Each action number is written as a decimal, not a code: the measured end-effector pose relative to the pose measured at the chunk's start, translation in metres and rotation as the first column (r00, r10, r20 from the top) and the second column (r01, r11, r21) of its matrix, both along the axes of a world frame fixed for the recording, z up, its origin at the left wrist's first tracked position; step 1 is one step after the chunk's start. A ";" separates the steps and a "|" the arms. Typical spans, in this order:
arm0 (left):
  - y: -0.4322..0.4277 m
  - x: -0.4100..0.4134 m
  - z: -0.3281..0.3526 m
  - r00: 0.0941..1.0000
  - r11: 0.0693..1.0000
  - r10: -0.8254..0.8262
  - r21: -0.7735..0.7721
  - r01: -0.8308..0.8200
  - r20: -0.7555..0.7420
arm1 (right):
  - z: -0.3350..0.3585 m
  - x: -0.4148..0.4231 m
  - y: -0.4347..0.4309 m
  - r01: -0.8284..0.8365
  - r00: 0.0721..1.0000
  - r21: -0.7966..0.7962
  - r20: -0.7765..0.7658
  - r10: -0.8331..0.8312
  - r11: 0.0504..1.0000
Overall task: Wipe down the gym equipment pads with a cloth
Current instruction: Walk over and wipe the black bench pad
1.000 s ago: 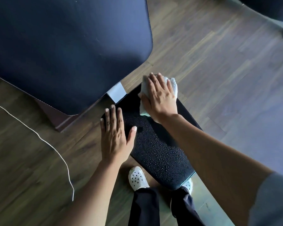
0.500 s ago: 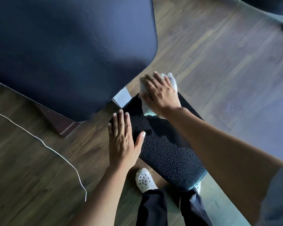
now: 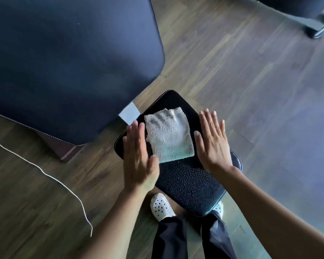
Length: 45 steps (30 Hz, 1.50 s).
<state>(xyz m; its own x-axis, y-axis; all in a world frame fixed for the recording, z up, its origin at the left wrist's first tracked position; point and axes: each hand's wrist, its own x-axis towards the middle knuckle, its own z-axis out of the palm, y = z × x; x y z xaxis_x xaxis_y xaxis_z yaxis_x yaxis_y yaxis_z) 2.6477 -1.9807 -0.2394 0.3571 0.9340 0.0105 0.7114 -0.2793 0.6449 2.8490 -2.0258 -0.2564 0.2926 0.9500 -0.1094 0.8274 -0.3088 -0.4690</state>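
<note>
A white cloth [image 3: 169, 136] lies flat on the far half of the small black pad [image 3: 191, 181], between the flat, empty left hand [image 3: 138, 157] and right hand [image 3: 212, 142], both open with fingers straight.

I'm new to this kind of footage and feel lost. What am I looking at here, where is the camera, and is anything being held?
There is no machine: the one picture comes from a camera worn on a person's head, looking down at their own bare hands. A small black padded gym cushion, beaded with droplets on its near half, sits over a wooden plank floor. A folded white terry cloth lies flat on it. The left hand and right hand are open on either side of the cloth, holding nothing. A larger dark blue pad is to the left.
</note>
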 end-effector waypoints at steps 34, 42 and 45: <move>-0.008 -0.014 -0.014 0.808 0.884 -0.300 0.172 0.436 -0.507 | -0.008 -0.025 -0.025 0.048 0.994 -0.009 0.103 -0.047 0.999; -0.005 0.016 -0.009 0.877 0.968 -0.062 0.186 0.170 -0.477 | -0.002 -0.023 -0.066 0.156 0.983 -0.024 0.106 -0.153 0.987; -0.042 0.011 -0.011 0.859 0.924 -0.238 0.168 0.345 -0.454 | -0.003 -0.024 -0.076 0.161 0.980 -0.023 0.124 -0.157 0.987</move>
